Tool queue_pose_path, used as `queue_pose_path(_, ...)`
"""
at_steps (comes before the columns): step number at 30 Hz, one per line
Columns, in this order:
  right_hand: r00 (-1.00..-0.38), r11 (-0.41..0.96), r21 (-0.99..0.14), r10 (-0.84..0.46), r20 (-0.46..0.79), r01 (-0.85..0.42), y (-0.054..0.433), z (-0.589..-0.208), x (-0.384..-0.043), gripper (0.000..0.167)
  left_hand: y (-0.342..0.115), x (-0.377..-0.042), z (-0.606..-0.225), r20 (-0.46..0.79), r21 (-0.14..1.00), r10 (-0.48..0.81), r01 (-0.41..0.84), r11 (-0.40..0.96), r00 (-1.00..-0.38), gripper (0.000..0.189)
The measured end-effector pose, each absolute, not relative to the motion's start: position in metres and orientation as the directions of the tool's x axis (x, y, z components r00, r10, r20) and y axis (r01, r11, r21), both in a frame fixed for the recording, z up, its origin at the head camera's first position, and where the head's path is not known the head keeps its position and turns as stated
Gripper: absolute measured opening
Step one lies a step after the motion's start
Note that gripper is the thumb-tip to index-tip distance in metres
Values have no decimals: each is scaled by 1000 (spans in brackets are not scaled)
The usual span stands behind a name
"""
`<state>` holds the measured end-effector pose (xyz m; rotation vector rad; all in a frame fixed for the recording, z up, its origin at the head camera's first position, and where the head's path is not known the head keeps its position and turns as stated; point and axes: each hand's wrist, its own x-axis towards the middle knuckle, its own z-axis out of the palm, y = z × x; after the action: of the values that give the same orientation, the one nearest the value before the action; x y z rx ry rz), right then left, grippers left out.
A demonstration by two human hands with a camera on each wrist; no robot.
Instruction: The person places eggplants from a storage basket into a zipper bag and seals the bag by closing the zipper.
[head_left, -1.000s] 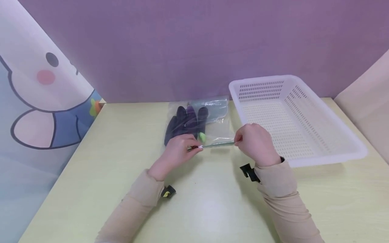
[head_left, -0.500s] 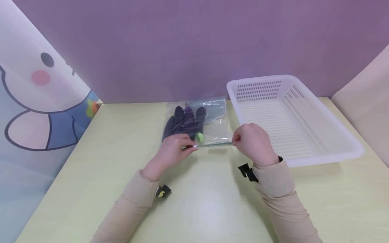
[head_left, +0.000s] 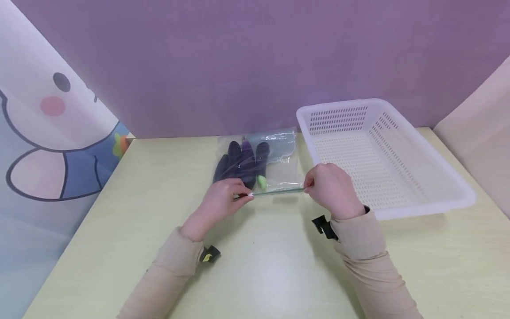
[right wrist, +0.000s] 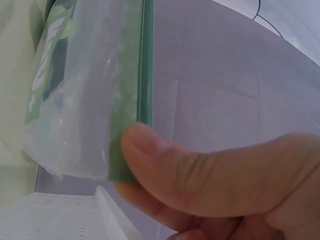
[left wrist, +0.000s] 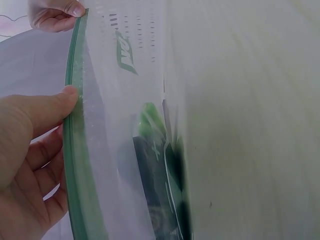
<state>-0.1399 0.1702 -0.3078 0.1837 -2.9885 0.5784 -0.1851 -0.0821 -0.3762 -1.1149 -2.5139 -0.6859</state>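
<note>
A clear zip bag (head_left: 283, 170) with a green closure strip (left wrist: 73, 150) lies toward the back of the table. Inside it are several dark purple eggplants (head_left: 247, 161), one with a light green end (head_left: 261, 181). My left hand (head_left: 218, 200) pinches the strip between thumb and fingers, with a small white spot showing at the fingertips. At the strip's right end, the thumb and forefinger of my right hand (head_left: 331, 189) grip the corner. The strip is stretched straight between both hands, raised above the table. I cannot tell how much of the seal is pressed together.
A white perforated plastic basket (head_left: 430, 206) stands right of the bag, close to my right hand. Behind the pale table (head_left: 263, 274) hangs a purple backdrop (head_left: 255, 66). A cartoon-printed cloth (head_left: 36, 173) borders the left side.
My left hand has slid left along the green strip, widening the gap between my hands. My right hand stays gripping the corner, and the bag remains where it was.
</note>
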Motion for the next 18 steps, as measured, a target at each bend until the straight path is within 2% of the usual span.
queue_pose_path(18, -988, 920, -366, -109, 108, -141, 170, -306, -140, 9, -88, -184, -370, 408, 297, 616, 736, 609, -674, 11)
